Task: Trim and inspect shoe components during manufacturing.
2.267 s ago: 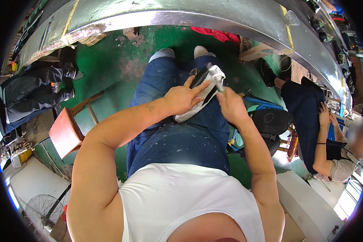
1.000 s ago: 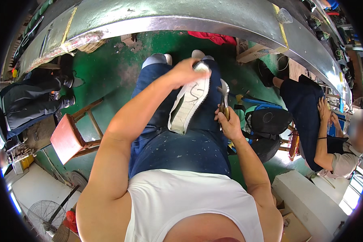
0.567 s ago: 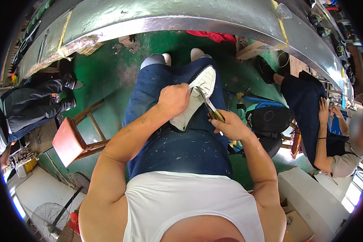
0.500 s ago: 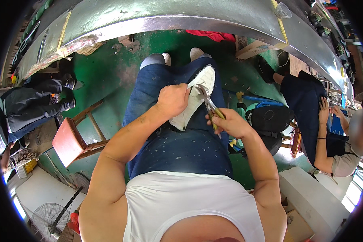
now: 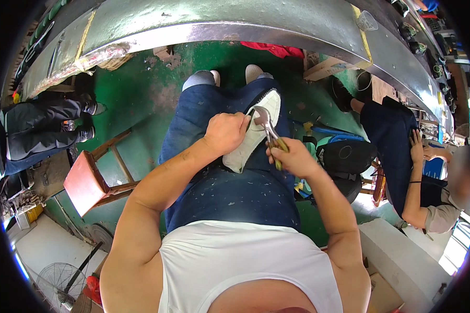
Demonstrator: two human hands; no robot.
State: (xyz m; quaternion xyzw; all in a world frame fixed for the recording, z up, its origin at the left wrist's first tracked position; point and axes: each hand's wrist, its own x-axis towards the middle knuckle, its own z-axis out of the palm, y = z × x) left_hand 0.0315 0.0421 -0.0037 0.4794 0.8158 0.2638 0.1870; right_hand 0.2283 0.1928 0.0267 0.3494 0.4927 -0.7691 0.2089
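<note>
A shoe upper with a whitish sole side and dark edge [image 5: 245,148] lies sole-up across my lap, its toe pointing away. My left hand [image 5: 226,131] is closed on its left edge, the thumb pressed near the pliers' head; the fingertips are hidden. In my right hand [image 5: 296,156] is a pair of lasting pliers [image 5: 269,128], the fingers wrapped around the brass-coloured handles. The metal head of the pliers rests over the upper's left edge near the toe end. Whether the jaws bite the material I cannot tell.
A long metal-topped bench [image 5: 219,13] curves across the far side. On the left stands a stool with a reddish seat [image 5: 83,182], and a fan [image 5: 62,284]. To the right are a black padded seat [image 5: 347,156] and a seated co-worker [image 5: 384,141]; another person's legs [image 5: 44,125] show at left.
The pliers' head has turned and now lies flatter over the upper's left edge. The upper has shifted slightly right and nearer. My left hand keeps its place.
</note>
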